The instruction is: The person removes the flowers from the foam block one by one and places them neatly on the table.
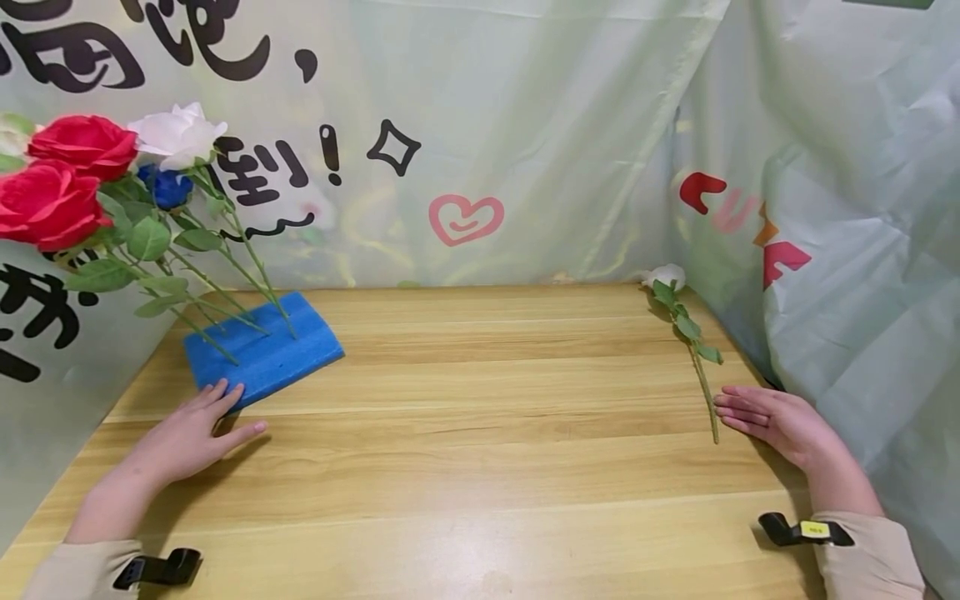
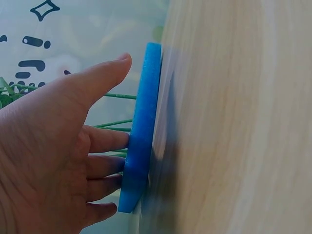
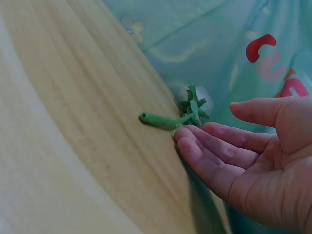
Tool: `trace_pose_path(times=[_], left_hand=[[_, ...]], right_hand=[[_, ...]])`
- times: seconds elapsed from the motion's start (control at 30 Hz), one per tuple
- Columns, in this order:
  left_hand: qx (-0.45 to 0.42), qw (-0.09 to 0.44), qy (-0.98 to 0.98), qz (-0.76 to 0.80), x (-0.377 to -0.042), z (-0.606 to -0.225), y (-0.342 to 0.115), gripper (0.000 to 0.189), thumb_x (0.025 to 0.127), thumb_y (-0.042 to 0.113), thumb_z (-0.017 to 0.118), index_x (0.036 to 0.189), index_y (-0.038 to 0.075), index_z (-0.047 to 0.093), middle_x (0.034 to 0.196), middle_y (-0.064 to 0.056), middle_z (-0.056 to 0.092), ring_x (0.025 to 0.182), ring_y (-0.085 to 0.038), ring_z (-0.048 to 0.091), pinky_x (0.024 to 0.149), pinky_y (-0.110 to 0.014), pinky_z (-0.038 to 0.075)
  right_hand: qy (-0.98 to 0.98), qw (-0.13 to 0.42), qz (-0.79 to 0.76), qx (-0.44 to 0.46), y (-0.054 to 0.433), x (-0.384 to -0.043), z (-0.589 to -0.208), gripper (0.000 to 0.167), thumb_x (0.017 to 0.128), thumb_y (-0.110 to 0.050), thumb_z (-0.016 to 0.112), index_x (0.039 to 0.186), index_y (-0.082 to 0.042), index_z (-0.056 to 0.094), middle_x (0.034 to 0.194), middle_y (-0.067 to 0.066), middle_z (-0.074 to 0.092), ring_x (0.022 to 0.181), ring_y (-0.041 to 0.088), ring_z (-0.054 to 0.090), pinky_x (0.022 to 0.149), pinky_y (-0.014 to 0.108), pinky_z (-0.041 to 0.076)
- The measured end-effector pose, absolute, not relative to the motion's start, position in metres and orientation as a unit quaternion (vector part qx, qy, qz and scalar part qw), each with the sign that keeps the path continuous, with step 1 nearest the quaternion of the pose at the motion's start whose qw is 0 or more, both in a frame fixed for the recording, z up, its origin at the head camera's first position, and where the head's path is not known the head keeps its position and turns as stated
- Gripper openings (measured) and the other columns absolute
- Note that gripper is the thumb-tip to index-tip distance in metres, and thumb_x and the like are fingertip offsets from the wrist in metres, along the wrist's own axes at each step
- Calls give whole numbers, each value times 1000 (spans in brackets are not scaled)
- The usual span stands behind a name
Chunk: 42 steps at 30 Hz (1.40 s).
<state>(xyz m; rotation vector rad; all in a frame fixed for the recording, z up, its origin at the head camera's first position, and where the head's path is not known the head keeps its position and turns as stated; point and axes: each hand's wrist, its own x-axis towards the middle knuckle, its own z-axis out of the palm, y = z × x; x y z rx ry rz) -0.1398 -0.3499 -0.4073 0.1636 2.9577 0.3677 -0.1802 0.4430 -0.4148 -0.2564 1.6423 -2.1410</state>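
Note:
A blue foam block (image 1: pixel 300 360) lies flat at the left of the table, with several flower stems stuck upright into it. Red roses (image 1: pixel 84 147), a white rose (image 1: pixel 177 137) and a blue flower (image 1: pixel 167 188) top the stems. My left hand (image 1: pixel 183 440) touches the block's near edge with its fingertips, fingers extended and thumb apart; the left wrist view shows the block (image 2: pixel 141 122) beyond the fingers. A single white rose with a green stem (image 1: pixel 703 385) lies on the table at the right. Beside that stem's lower end is my right hand (image 1: pixel 783 423), palm turned inward, gripping nothing.
The wooden table (image 1: pixel 480 467) spreads between both hands. A pale printed cloth (image 1: pixel 540 125) hangs along the back, and more cloth (image 1: pixel 870 275) hangs close beside the right hand. Black wrist straps (image 1: pixel 157 570) are worn over both sleeves.

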Motion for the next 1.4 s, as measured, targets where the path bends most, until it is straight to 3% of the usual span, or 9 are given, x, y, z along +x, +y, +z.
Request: trace_pose_path(times=[0.13, 0.37, 0.7, 0.77, 0.87, 0.97, 1.1, 1.17, 1.4], left_hand=[[51, 78, 988, 124, -139, -407, -354, 92, 92, 63, 50, 150, -5, 28, 151, -42, 18, 136, -62, 18, 101, -78, 22], [50, 77, 988, 123, -140, -404, -358, 94, 92, 65, 49, 151, -4, 27, 151, -41, 17, 138, -61, 17, 101, -79, 21], [51, 74, 989, 120, -142, -404, -357, 94, 91, 66, 50, 151, -4, 28, 152, -40, 18, 138, -60, 19, 103, -77, 22], [55, 72, 989, 119, -142, -406, -355, 93, 91, 65, 50, 151, -3, 29, 152, -40, 19, 138, -60, 19, 103, -77, 23], [60, 70, 989, 117, -142, -408, -352, 92, 91, 64, 51, 150, -3, 30, 152, -40, 21, 137, -60, 21, 103, -76, 24], [59, 68, 989, 117, -140, -409, -350, 91, 91, 64, 52, 150, -3, 31, 151, -40, 22, 137, -60, 22, 103, -76, 26], [54, 66, 989, 118, -138, -409, -350, 91, 91, 64, 52, 150, -3, 31, 151, -40, 22, 136, -61, 23, 102, -76, 26], [54, 66, 989, 120, -138, -408, -349, 91, 91, 63, 52, 150, -3, 31, 151, -40, 22, 137, -60, 23, 102, -76, 26], [52, 71, 989, 121, -137, -406, -348, 91, 91, 64, 52, 150, -2, 31, 152, -39, 21, 137, -60, 22, 103, -76, 25]], right_hand=[[598, 194, -768, -122, 433, -185, -410, 47, 106, -2, 26, 113, -10, 71, 112, 5, 74, 104, 15, 71, 88, 26, 57], [658, 161, -725, -119, 406, -189, -389, 40, 105, -4, 34, 110, -18, 71, 106, -4, 75, 98, 9, 72, 83, 22, 58], [730, 172, -642, -159, 359, -203, -374, 33, 106, -10, 37, 115, -25, 65, 110, -10, 72, 103, 6, 70, 87, 16, 54], [742, 175, -627, -163, 350, -208, -375, 29, 106, -12, 38, 119, -21, 63, 110, -10, 72, 103, 5, 69, 87, 16, 54], [765, 182, -596, -163, 331, -214, -374, 32, 106, -17, 40, 131, -4, 55, 110, -11, 71, 105, 6, 68, 89, 18, 54], [794, 188, -558, -152, 307, -222, -371, 50, 105, -23, 43, 139, 13, 40, 116, -2, 69, 107, 7, 67, 91, 21, 54], [808, 202, -533, -149, 275, -234, -370, 57, 103, -27, 48, 141, 15, 37, 131, 26, 58, 114, 18, 65, 95, 29, 54], [807, 211, -529, -156, 260, -240, -371, 56, 103, -27, 49, 141, 13, 40, 136, 33, 51, 117, 26, 63, 97, 32, 54], [786, 248, -525, -211, 205, -253, -374, 53, 100, -25, 54, 139, 10, 44, 134, 34, 52, 122, 43, 56, 103, 47, 49]])
